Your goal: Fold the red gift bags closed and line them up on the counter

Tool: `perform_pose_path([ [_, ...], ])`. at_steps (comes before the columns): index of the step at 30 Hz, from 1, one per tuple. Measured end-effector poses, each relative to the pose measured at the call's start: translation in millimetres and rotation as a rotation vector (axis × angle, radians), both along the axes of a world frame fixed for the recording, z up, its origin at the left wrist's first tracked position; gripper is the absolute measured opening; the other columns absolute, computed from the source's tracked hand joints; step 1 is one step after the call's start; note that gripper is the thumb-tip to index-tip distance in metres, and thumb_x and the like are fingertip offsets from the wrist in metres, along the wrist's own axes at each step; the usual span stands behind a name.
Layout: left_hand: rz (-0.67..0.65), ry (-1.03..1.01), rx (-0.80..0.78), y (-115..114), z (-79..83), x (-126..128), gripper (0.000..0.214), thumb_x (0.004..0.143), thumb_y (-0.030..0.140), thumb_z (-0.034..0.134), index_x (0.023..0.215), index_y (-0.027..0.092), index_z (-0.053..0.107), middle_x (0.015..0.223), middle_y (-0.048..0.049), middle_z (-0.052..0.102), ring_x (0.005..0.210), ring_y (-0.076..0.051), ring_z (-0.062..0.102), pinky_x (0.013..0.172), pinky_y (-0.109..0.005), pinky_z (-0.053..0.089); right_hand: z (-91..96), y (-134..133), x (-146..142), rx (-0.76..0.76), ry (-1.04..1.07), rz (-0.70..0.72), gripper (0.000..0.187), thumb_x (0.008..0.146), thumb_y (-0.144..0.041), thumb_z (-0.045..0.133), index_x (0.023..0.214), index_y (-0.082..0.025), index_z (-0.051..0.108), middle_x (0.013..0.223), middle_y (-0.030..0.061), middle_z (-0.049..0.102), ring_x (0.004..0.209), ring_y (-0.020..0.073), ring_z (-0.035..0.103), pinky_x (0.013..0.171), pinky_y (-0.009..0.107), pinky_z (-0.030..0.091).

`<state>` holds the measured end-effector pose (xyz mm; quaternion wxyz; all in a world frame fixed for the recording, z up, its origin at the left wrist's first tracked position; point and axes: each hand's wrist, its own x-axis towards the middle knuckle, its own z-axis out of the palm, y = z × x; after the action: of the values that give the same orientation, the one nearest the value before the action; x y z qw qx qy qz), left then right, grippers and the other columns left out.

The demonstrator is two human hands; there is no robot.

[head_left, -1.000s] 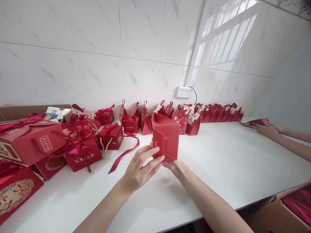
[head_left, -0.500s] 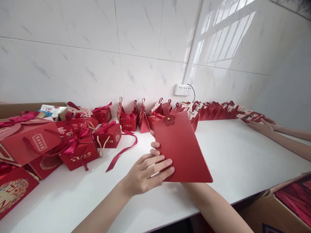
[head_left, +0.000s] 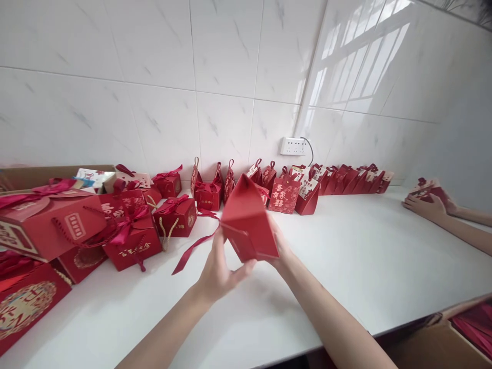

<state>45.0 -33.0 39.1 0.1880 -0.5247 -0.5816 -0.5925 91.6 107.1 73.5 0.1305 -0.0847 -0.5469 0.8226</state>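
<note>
- Box (head_left: 248, 225), plain red card with a pointed top, is between the two hands, held above the table; its end panel, with creased flaps, faces the wearer.
- The left hand (head_left: 221, 266) is half closed around the box's lower left side, thumb stretched out along the bottom edge, the other fingers partly hidden behind the card.
- The right hand (head_left: 282, 246) lies against the box's right side; its fingers are out of sight behind it, so I cannot tell how far they are curled.
- Just left of the left hand, a loose red ribbon (head_left: 192, 253) trails over the white table (head_left: 326, 287).
- Farther left of it are a small red box with gold cord handles (head_left: 177, 218) and a pile of larger bowed red boxes.
- Beyond both hands, printed upright boxes with loops line the tiled wall, below a white power strip (head_left: 295, 146).
- Well to the right of the right hand, another person's hands (head_left: 426, 207) are on a red and white box (head_left: 423, 188).
- Nearer, below the table edge on that side, stands an open carton (head_left: 434, 343) with red material inside.
</note>
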Motion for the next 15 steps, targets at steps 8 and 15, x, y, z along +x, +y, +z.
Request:
perform_pose_path([
  [8, -0.295, -1.034, 0.196, 1.1, 17.5, -10.5, 0.079, 0.08, 0.046, 0.063, 0.143, 0.04, 0.016, 0.138, -0.0045, 0.046, 0.115, -0.023, 0.055, 0.086, -0.035, 0.053, -7.8, -12.8, -0.2, 0.107, -0.051, -0.344, 0.044, 0.079, -0.057, 0.055, 0.111, -0.028, 0.044, 0.119, 0.0049, 0.052, 0.088, 0.0194, 0.061, 0.047, 0.03, 0.058],
  [15, -0.531, -1.604, -0.013, -1.2, 29.8, -12.8, 0.049, 0.081, 0.048, 0.051, 0.115, 0.012, 0.057, 0.105, -0.0149, 0.067, 0.087, -0.026, 0.066, 0.065, -0.035, 0.058, -0.1, -15.3, 7.5, 0.256, 0.203, -0.312, 0.033, 0.081, -0.055, 0.051, 0.093, -0.026, 0.037, 0.088, -0.0021, 0.056, 0.071, 0.0155, 0.063, 0.043, 0.026, 0.056],
])
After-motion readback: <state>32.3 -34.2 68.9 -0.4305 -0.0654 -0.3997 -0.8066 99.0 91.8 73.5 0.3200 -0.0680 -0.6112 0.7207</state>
